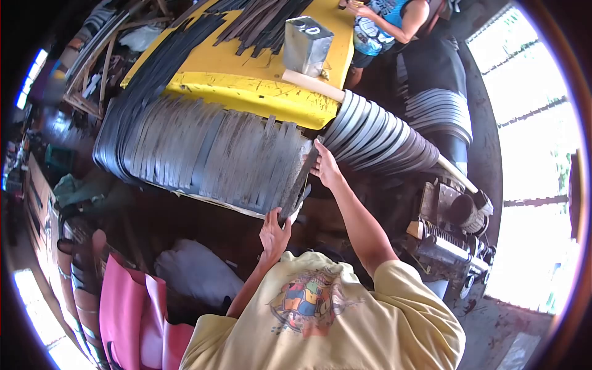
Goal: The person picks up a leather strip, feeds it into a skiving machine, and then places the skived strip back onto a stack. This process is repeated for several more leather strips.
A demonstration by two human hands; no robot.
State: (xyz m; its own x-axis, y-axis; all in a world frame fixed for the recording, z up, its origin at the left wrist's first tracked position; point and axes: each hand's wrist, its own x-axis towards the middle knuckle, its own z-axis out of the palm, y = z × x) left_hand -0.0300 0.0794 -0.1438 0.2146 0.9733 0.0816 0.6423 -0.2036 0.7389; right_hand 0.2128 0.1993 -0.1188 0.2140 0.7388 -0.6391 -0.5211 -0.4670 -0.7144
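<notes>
A dark flat strip (299, 188) runs slantwise between my two hands at the right end of a row of grey strips. My left hand (275, 233) pinches its lower end, near the front edge of the row. Higher up and to the right, my right hand (325, 165) has its fingers closed on the upper end. The grey strips (240, 160) lie side by side over a rounded support, below a yellow panel (259, 92). Longer black strips (154, 68) drape over the panel's left side.
A metal tin (307, 46) stands on the yellow panel. Strips hang looped on a pole (370, 132) at the right, above a machine with rollers (453, 228). Another person (385, 28) is at the top right. Pink sheets (139, 308) are at the lower left.
</notes>
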